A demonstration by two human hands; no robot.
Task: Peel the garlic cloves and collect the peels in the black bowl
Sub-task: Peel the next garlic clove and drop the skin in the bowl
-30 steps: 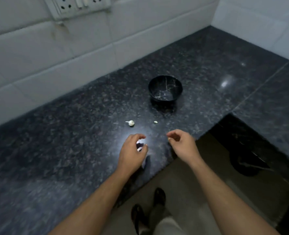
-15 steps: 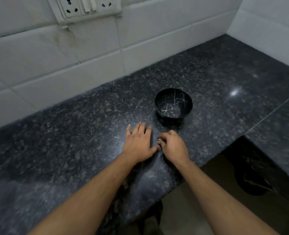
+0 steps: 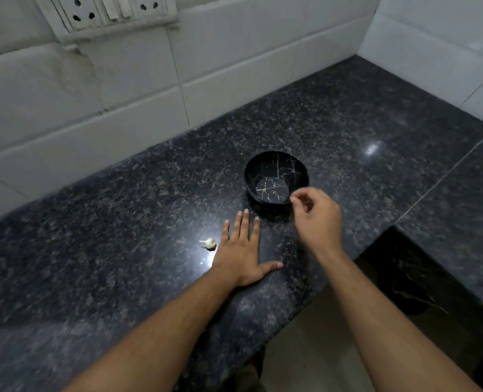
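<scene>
The bowl (image 3: 276, 176) sits on the dark tabletop (image 3: 121, 222) and looks empty inside, so hardly any peel seems collected yet. Just over its near rim hovers the right hand (image 3: 316, 216), fingers curled with thumb and forefinger pinched together; whether a scrap of peel is between them is too small to tell. Nearer than the bowl, the left hand (image 3: 241, 256) lies flat, fingers straight, holding nothing. A clove (image 3: 210, 243) rests just beside it, farther from the bowl, apparently unpeeled. Most of the peeling looks left to do.
</scene>
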